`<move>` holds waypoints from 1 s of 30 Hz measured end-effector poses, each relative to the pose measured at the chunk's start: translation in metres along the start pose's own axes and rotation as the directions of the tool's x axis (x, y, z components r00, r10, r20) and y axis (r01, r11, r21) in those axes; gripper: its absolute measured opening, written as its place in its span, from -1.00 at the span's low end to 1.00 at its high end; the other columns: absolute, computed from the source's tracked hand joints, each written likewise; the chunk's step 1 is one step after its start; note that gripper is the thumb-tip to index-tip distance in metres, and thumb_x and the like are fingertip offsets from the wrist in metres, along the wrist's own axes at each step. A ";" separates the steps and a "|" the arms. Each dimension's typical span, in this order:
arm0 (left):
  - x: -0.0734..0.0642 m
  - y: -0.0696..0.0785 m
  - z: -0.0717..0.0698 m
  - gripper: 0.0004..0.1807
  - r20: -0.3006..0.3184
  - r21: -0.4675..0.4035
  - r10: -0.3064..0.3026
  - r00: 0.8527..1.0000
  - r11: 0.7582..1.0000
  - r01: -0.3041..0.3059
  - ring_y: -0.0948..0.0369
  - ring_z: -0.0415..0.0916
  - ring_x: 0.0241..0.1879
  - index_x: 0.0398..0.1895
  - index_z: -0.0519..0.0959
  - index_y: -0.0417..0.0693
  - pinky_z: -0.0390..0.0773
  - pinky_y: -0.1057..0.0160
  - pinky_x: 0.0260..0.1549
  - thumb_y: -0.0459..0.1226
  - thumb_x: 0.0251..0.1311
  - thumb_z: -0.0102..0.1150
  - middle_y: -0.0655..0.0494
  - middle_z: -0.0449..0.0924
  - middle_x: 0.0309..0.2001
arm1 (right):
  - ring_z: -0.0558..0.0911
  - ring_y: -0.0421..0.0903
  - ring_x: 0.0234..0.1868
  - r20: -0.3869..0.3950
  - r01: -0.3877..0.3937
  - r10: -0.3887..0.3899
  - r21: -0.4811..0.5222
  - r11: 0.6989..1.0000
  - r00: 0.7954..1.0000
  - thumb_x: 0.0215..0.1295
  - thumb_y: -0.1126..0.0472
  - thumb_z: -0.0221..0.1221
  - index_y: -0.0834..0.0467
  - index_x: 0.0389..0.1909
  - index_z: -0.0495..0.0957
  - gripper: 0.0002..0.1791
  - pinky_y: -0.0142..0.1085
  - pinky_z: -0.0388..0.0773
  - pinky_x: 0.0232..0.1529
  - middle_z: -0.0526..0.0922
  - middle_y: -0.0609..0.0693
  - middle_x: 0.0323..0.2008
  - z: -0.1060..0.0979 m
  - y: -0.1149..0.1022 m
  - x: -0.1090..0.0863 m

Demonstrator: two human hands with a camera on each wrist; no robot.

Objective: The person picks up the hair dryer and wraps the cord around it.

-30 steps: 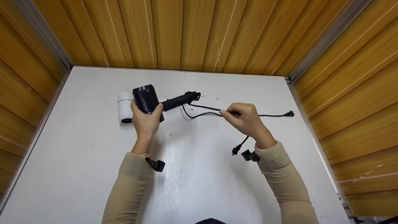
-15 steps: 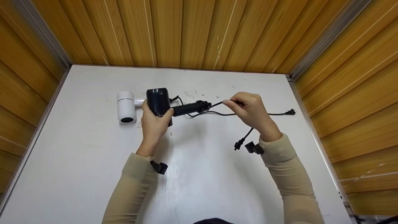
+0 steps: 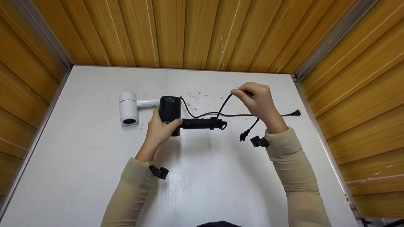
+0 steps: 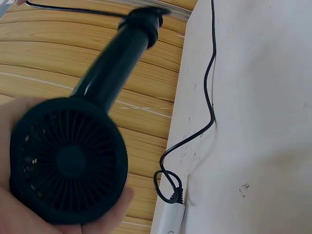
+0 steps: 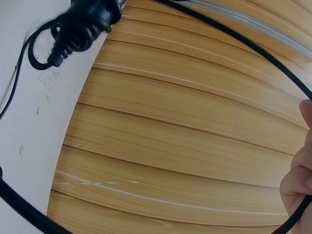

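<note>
My left hand (image 3: 159,130) grips the barrel of a black hair dryer (image 3: 170,108) above the table, its handle pointing right. In the left wrist view, the round vented end (image 4: 70,161) of the barrel faces the camera. Some cord is wound around the handle's end (image 4: 141,27). From there the black cord (image 3: 224,104) rises to my right hand (image 3: 258,99), which pinches it between thumb and fingers. Below the right hand hangs the cord's plug (image 3: 244,135). In the right wrist view, the right hand (image 5: 300,165) shows only at the edge, with the cord beside it.
A white hair dryer (image 3: 127,108) lies on the white table (image 3: 94,176), just left of the black one, its handle partly hidden. Its black cord (image 4: 213,87) runs right across the table to a plug (image 3: 295,113). Wood-look panels (image 3: 195,34) enclose the back and sides.
The left hand has brought the black hair dryer right and nearer to me, uncovering the white one. The right hand has moved away from me and slightly right, lifting the cord over the handle.
</note>
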State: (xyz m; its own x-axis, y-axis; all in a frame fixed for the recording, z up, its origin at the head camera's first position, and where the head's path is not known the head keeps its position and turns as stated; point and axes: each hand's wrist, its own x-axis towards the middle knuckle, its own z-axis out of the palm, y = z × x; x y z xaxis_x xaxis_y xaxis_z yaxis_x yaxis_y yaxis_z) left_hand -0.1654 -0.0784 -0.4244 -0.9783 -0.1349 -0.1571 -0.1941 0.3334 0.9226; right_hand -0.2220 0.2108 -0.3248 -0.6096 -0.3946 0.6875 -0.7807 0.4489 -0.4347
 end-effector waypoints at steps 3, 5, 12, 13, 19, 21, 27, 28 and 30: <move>-0.001 -0.001 0.000 -0.01 0.067 0.006 0.002 0.998 1.000 -0.002 0.00 0.47 0.03 0.44 0.01 -0.07 0.51 0.03 -0.01 -0.01 -0.03 0.28 -0.12 0.44 0.12 | 0.26 -0.33 -0.62 0.003 -0.031 0.031 0.019 0.999 1.000 0.09 0.38 0.30 0.28 -0.60 0.59 -0.86 -0.54 0.20 -0.56 0.48 0.04 -0.68 0.001 0.003 0.002; -0.002 0.000 -0.001 -0.01 0.095 0.011 0.011 0.995 1.000 -0.012 0.01 0.47 0.03 0.43 0.03 -0.08 0.50 0.03 0.00 -0.02 -0.04 0.29 -0.12 0.44 0.11 | 0.26 -0.33 -0.63 0.015 -0.060 0.060 0.030 0.998 0.998 0.11 0.36 0.28 0.29 -0.59 0.59 -0.86 -0.54 0.21 -0.57 0.47 0.03 -0.68 0.002 0.006 0.001; -0.003 0.000 -0.004 -0.09 0.166 -0.017 0.053 0.985 0.999 -0.051 0.04 0.49 0.01 0.37 0.13 -0.10 0.52 0.06 -0.03 -0.07 -0.06 0.31 -0.08 0.47 0.08 | 0.23 -0.32 -0.64 0.014 -0.165 0.165 0.066 0.984 0.986 0.17 0.29 0.25 0.30 -0.54 0.63 -0.83 -0.50 0.19 -0.59 0.40 -0.13 -0.67 0.005 0.019 -0.002; -0.003 0.000 -0.004 -0.09 0.170 -0.022 0.055 0.984 0.998 -0.052 0.04 0.49 0.00 0.37 0.14 -0.09 0.53 0.06 -0.04 -0.07 -0.06 0.32 -0.08 0.47 0.07 | 0.24 -0.31 -0.64 0.011 -0.183 0.182 0.074 0.980 0.983 0.17 0.28 0.25 0.29 -0.53 0.64 -0.84 -0.49 0.19 -0.59 0.41 -0.12 -0.67 0.007 0.022 -0.002; -0.005 0.001 -0.007 -0.12 0.168 -0.033 0.071 0.983 0.997 -0.066 0.05 0.51 -0.02 0.34 0.18 -0.06 0.56 0.07 -0.11 -0.06 -0.09 0.33 -0.04 0.48 0.04 | 0.27 -0.30 -0.61 -0.001 -0.323 0.325 0.100 0.941 0.946 0.20 0.25 0.22 0.27 -0.52 0.65 -0.82 -0.49 0.21 -0.55 0.50 0.04 -0.63 0.018 0.037 -0.005; -0.005 0.001 -0.008 -0.12 0.166 -0.037 0.073 0.983 0.997 -0.068 0.05 0.50 -0.02 0.34 0.19 -0.05 0.56 0.07 -0.11 -0.06 -0.10 0.33 -0.04 0.49 0.04 | 0.28 -0.29 -0.60 0.001 -0.369 0.371 0.098 0.924 0.929 0.21 0.24 0.22 0.28 -0.52 0.64 -0.80 -0.49 0.21 -0.54 0.49 0.02 -0.63 0.023 0.043 -0.007; -0.003 0.001 -0.011 -0.16 0.169 -0.087 0.088 0.982 0.993 -0.074 0.04 0.50 -0.02 0.33 0.22 -0.05 0.56 0.07 -0.10 -0.10 -0.08 0.33 -0.06 0.48 0.04 | 0.26 -0.31 -0.58 0.008 -0.461 0.462 0.090 0.883 0.887 0.27 0.26 0.16 0.39 -0.50 0.59 -0.74 -0.47 0.21 -0.50 0.41 -0.12 -0.63 0.031 0.045 -0.007; -0.003 0.001 -0.012 -0.17 0.167 -0.103 0.091 0.982 0.992 -0.075 0.04 0.51 -0.03 0.32 0.23 -0.05 0.56 0.08 -0.11 -0.11 -0.08 0.33 -0.06 0.48 0.03 | 0.25 -0.31 -0.58 0.012 -0.470 0.471 0.092 0.878 0.882 0.29 0.26 0.15 0.41 -0.50 0.58 -0.72 -0.47 0.21 -0.50 0.40 -0.14 -0.64 0.031 0.043 -0.007; -0.002 0.001 -0.013 -0.22 0.165 -0.140 0.097 0.982 0.987 -0.074 0.03 0.52 -0.06 0.29 0.25 -0.06 0.57 0.09 -0.13 -0.14 -0.06 0.33 -0.08 0.48 0.02 | 0.26 -0.31 -0.57 0.022 -0.488 0.489 0.103 0.867 0.872 0.31 0.26 0.13 0.43 -0.49 0.56 -0.70 -0.46 0.22 -0.48 0.40 -0.18 -0.64 0.033 0.039 -0.006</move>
State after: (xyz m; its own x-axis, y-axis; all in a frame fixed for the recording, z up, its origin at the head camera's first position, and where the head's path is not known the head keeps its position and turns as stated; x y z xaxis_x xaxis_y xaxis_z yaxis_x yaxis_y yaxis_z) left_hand -0.1623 -0.0902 -0.4183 -0.9910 0.0537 -0.1224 -0.1087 0.2087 0.9719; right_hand -0.2536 0.2047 -0.3647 -0.9162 -0.1421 0.3746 -0.3932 0.4993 -0.7721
